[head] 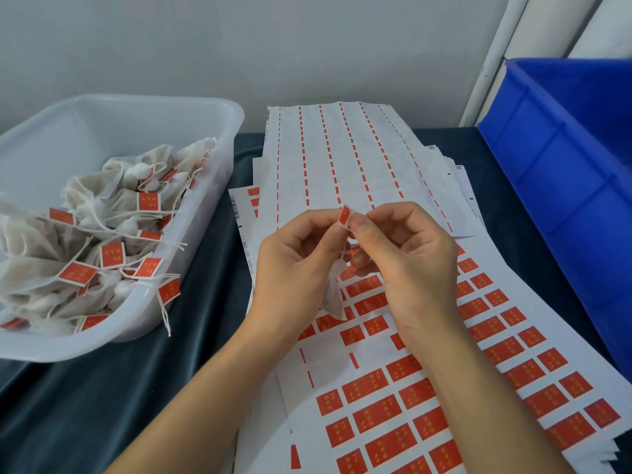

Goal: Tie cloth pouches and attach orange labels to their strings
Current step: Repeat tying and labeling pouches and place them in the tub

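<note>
Head view: left hand (294, 265) and right hand (400, 254), fingertips pinching one orange label (344, 215) above sticker sheets (485, 364) (pouch (333, 299) dangling below). Labelling step; next, prob. folding label shut w/ string inside.

- My hands cover most of the small white cloth pouch (333, 299); I can't see its string.
- The deep blue plastic crate (561, 159) runs off the right edge.
</note>
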A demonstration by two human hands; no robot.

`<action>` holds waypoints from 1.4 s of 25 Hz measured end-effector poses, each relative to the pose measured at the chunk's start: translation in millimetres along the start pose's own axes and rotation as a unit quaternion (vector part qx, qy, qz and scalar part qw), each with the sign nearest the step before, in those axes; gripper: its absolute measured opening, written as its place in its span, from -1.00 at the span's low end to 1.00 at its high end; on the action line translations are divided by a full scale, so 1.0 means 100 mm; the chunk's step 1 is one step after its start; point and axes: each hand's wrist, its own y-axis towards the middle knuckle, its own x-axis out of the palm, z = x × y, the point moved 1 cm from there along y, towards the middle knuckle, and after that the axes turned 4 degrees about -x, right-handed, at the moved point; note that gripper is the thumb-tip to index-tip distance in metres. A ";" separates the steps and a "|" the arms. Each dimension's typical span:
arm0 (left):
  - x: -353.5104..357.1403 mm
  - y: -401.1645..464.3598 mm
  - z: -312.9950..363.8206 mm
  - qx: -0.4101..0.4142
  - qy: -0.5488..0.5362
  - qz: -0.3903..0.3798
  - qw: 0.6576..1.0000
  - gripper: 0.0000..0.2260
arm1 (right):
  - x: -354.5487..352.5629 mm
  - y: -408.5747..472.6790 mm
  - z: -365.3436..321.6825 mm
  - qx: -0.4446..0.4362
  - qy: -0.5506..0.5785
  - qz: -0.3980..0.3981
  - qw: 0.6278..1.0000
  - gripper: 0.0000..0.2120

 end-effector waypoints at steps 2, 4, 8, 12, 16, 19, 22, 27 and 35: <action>0.00 0.00 -0.01 -0.010 -0.010 -0.008 1.000 -0.83 | 0.00 0.00 -0.01 -0.001 -0.001 0.003 1.000 -0.82; 0.00 0.01 -0.03 -0.027 -0.026 -0.014 0.999 -0.84 | 0.00 0.00 -0.01 -0.003 -0.003 0.007 1.000 -0.84; -0.03 0.02 -0.06 -0.051 -0.067 -0.040 0.996 -0.83 | 0.00 -0.01 -0.01 -0.004 -0.009 0.017 1.000 -0.86; -0.06 0.02 -0.08 -0.061 -0.080 -0.058 0.993 -0.82 | 0.00 0.00 0.00 -0.004 -0.008 0.022 1.000 -0.87; -0.06 0.02 -0.08 -0.065 -0.093 -0.065 0.991 -0.82 | 0.00 0.00 0.01 -0.004 -0.010 0.023 1.000 -0.87; -0.04 0.02 -0.06 -0.051 -0.089 -0.063 0.993 -0.86 | 0.00 -0.01 0.00 -0.008 -0.015 0.023 1.000 -0.85; -0.01 0.00 -0.03 -0.039 -0.081 -0.036 0.995 -0.87 | 0.01 -0.03 0.00 -0.013 -0.025 0.007 1.000 -0.86; -0.01 0.00 -0.02 -0.070 -0.055 0.007 0.996 -0.82 | -0.03 0.01 0.00 0.020 0.006 -0.011 1.000 -0.87; 0.01 -0.02 0.05 -0.075 -0.051 -0.011 0.996 -0.80 | -0.04 0.01 -0.02 0.042 -0.007 -0.050 0.998 -0.84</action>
